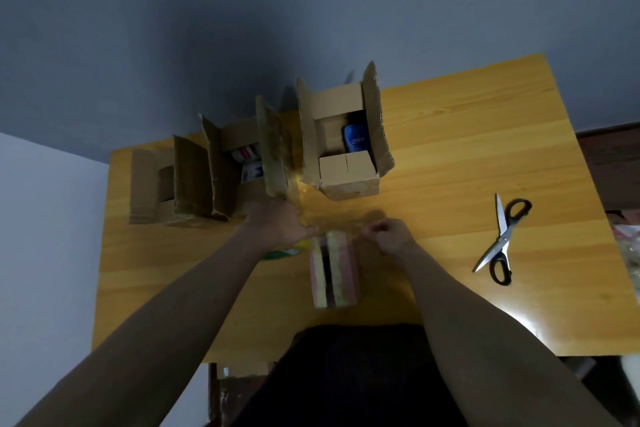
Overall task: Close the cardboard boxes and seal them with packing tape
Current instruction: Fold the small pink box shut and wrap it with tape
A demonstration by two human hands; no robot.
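Grey walls back a wooden worktop [450,156] where three open cardboard boxes [341,139] stand at upper centre. Both hands, left [277,224] and right [391,236], pinch clear packing tape [332,218] stretched between them; scissors [502,239] lie right.

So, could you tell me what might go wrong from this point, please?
1. The clear tape stretched between the left hand and right hand hangs loose, so it may fold and stick to itself.
2. All three boxes, such as the right box, have flaps standing open, so the strip could catch on one, or on the table, before the flaps are closed.
3. The scissors lie beyond both busy hands, which makes cutting awkward.
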